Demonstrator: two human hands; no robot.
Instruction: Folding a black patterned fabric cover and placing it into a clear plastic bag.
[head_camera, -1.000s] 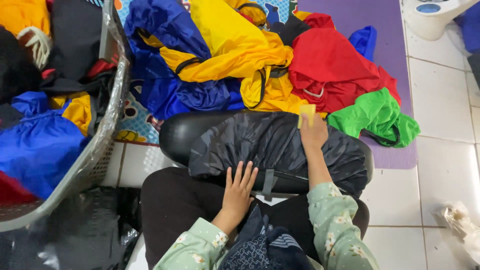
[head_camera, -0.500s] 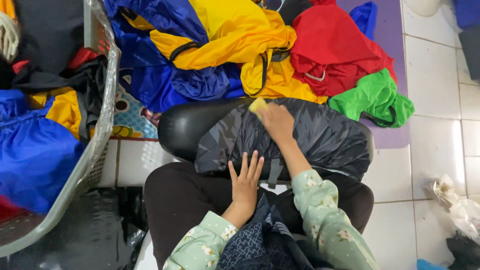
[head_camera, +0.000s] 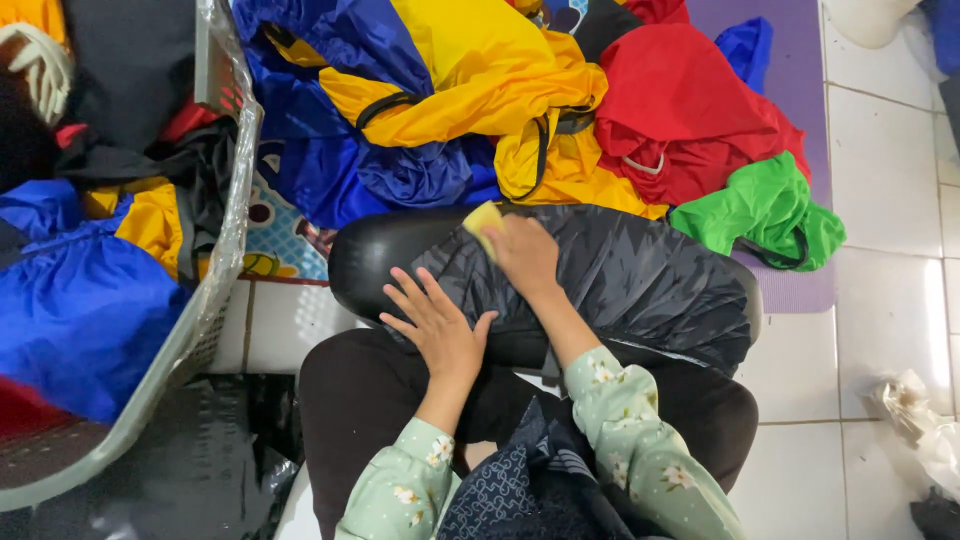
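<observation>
While left hand (head_camera: 437, 325) lies flat on black fabric (head_camera: 640, 275), right hand (head_camera: 522, 252) grip holds yellow sponge (head_camera: 482, 218).

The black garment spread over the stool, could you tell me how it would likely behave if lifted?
The black garment is probably floppy: it drapes and creases over the black stool. Its sheen suggests thin, slippery, light fabric. The left hand lies flat on it, perhaps because it slides.
</observation>
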